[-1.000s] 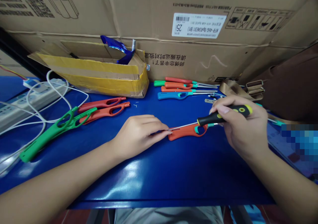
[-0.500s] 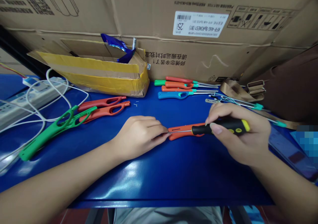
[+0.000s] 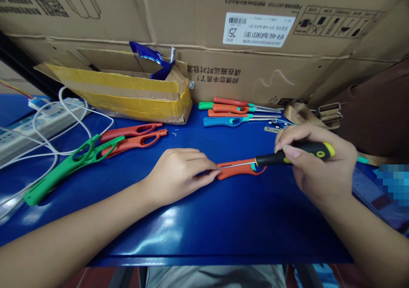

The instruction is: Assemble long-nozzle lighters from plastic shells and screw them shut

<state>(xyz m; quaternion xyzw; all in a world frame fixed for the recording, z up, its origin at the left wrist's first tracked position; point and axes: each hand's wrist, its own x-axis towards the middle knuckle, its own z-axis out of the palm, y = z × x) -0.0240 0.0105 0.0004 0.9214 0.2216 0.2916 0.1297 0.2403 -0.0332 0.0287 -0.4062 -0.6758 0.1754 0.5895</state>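
Left hand (image 3: 179,173) pinched shut on lighter (image 3: 238,171) end, likely steadying it flat at tabletop (image 3: 207,224) centre. Right hand (image 3: 319,166), at 3 o'clock, fist-grips screwdriver (image 3: 303,151), shaft along lighter, tip by left fingertips. Spare lighters (image 3: 236,111) at 12.

Looked like a small, makeshift hand-assembly workshop. The bench was a glossy blue tabletop (image 3: 204,232) walled in by big brown corrugated shipping cartons (image 3: 191,19) with a white barcode label (image 3: 258,29). Loose orange and green plastic lighter shells (image 3: 128,132) lay in a pile, coloured long-nosed lighters (image 3: 238,112) were lined up in a row, and a black-and-yellow-handled screwdriver (image 3: 271,159) was out, plus a white power strip (image 3: 28,129).
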